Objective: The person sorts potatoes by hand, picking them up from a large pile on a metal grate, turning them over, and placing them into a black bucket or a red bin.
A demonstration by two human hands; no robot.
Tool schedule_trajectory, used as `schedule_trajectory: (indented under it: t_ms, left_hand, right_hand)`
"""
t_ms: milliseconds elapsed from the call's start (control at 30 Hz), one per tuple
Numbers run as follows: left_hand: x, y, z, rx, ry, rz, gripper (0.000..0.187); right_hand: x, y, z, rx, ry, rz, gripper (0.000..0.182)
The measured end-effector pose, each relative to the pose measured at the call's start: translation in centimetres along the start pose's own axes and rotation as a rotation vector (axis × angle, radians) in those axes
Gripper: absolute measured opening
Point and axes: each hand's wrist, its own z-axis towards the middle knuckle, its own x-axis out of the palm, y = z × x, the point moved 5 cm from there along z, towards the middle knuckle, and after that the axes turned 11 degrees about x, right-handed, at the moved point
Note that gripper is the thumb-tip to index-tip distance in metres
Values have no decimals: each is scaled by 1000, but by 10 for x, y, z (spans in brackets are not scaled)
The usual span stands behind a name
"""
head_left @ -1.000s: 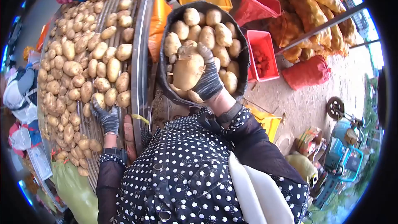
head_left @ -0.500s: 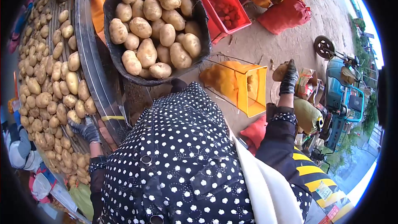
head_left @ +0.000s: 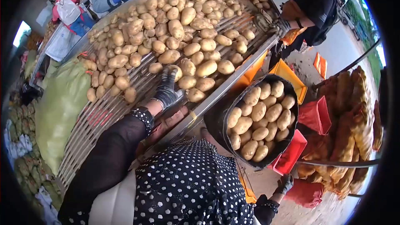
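My left hand (head_left: pixel 166 89), in a dark striped glove, reaches over the slatted table (head_left: pixel 108 114). Its thumb stands apart from the other fingers, which touch a potato (head_left: pixel 177 73) at the edge of the heap. Low on the right is my right hand (head_left: pixel 285 184), gloved too, beside a red sack (head_left: pixel 305 193); its fingers are too small and foreshortened to show whether they hold anything. Between my hands, a black bucket (head_left: pixel 217 121) full of potatoes (head_left: pixel 260 133) stands against the table's metal edge (head_left: pixel 233 77).
A red crate (head_left: pixel 291 152) touches the bucket's right side. Filled orange net sacks (head_left: pixel 348 137) are stacked at the right. A green sack (head_left: pixel 62 112) leans at the left. A co-worker in black (head_left: pixel 318 6) bends at the table's far right; others stand at the upper left.
The view has swung left toward the table. My right hand was stretched out with a brown lump at its fingers; now it is lower, beside the red sack, and no lump shows.
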Motion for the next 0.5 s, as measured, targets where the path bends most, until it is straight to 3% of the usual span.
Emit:
schedule_trajectory:
  t_ms: [33,67,133,200,233,267,300,367,400,433,500]
  left_hand:
    - [0,2,1,9,1,-67,96]
    - [-7,1,3,15,45,-26,92]
    - [-16,8,-3,44,44,-51,83]
    - [-30,16,-20,27,43,-111,79]
    - [-40,19,-31,1,62,-86,76]
    - [-46,26,-41,-19,86,-61,73]
    - [-49,35,-52,-29,88,-69,73]
    - [-50,61,-80,-140,151,113,64]
    - [-49,66,-90,-151,154,103,64]
    - [-46,68,-98,-96,177,167,61]
    - [-42,66,-105,-61,200,212,57]
  right_hand:
    - [34,35,11,-122,177,43,27]
    - [71,65,27,-164,219,30,26]
    - [165,130,-19,-277,319,-10,29]
    - [271,168,-66,-424,709,-51,21]
    - [315,179,-129,-558,642,-118,21]
    - [351,186,-205,-688,802,-284,24]
    - [414,169,-166,-1086,1022,-348,27]
    - [446,160,-344,-1279,977,-722,23]
    - [469,148,-388,-1464,934,-969,25]
    - [483,136,-423,-1707,1048,-885,26]
    - [515,105,-453,-1870,1010,-1306,42]
